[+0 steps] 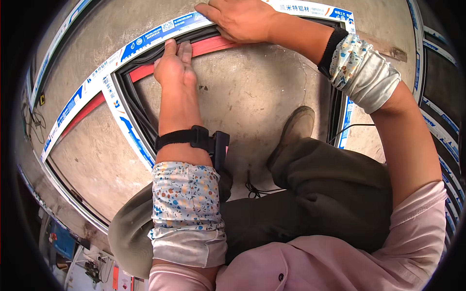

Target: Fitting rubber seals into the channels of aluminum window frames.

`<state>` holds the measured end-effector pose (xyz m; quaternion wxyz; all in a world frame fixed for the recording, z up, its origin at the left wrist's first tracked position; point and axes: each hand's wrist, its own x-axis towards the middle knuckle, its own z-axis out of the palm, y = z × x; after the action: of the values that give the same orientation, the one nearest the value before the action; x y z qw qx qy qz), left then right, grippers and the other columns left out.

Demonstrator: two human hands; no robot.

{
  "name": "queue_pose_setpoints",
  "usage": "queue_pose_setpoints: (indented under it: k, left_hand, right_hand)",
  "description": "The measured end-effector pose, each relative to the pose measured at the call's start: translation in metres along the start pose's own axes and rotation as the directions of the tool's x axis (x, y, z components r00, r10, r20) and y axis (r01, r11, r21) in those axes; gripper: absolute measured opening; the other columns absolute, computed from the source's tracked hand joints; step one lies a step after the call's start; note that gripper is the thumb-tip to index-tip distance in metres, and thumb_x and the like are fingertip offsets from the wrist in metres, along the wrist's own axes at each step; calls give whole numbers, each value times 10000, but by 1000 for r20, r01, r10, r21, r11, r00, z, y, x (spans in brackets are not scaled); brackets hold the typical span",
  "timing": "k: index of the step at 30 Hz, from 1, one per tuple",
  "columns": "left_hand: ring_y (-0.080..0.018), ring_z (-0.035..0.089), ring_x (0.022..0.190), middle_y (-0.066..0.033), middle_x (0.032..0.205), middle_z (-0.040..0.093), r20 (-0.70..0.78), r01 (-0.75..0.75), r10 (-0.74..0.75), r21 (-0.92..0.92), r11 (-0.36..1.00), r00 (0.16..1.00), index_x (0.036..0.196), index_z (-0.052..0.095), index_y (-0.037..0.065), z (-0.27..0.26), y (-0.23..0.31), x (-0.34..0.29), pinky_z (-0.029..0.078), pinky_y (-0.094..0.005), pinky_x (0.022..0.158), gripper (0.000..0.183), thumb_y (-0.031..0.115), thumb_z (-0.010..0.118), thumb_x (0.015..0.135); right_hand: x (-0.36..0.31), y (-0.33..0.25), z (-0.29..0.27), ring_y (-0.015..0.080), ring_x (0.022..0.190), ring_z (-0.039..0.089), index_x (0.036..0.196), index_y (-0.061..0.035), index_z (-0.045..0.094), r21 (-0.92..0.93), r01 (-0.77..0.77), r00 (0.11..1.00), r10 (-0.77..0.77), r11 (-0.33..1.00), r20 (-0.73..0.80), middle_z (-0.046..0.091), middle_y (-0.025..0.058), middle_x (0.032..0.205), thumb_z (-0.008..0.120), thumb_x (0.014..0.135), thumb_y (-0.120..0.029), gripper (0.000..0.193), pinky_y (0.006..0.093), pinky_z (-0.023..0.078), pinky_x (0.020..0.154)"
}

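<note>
An aluminium frame [127, 132], wrapped in white and blue printed film, lies in front of me. A black rubber strip [145, 59] runs along its inner edges, loose and bunched at the corner left of my hands. My left hand [175, 68] is at the far bar's inner edge, fingers bent round the strip; its fingertips are partly hidden. Farther right, my right hand [242, 22] clasps the far bar, with some fingers over the outer edge and others down at the strip on the inner side. A red bar [213, 46] shows just beneath the strip.
My shoe [297, 127] and bent legs are inside the frame's opening, on concrete floor [242, 92]. A thin black cable [357, 126] crosses the right bar. More film-wrapped profiles [439, 116] lie at the right. A wooden piece [395, 52] rests beyond the frame.
</note>
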<state>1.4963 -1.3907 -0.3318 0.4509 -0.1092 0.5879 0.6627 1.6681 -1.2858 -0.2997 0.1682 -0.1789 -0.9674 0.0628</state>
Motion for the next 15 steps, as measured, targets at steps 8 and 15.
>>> queue_pose_setpoints:
  k: [8, 15]
  left_hand:
    - [-306, 662, 899, -188, 1093, 579, -150, -23, 42, 130, 991, 988, 1095, 465, -100, 15, 2, -17, 620, -386, 826, 242, 19, 612, 944]
    - [-287, 672, 836, -194, 1035, 583, -205, -107, 99, -29, 994, 974, 1135, 434, -97, 14, 11, -16, 629, -334, 719, 288, 24, 611, 943]
  right_hand:
    - [0, 4, -8, 353, 831, 647, 1196, 30, 530, -21, -134, 967, 135, 991, 215, 629, 197, 917, 550, 809, -161, 432, 448, 526, 675]
    - [-7, 12, -20, 340, 829, 649, 1266, 39, 491, -22, -118, 953, 120, 993, 279, 629, 185, 943, 544, 833, -155, 478, 447, 535, 687]
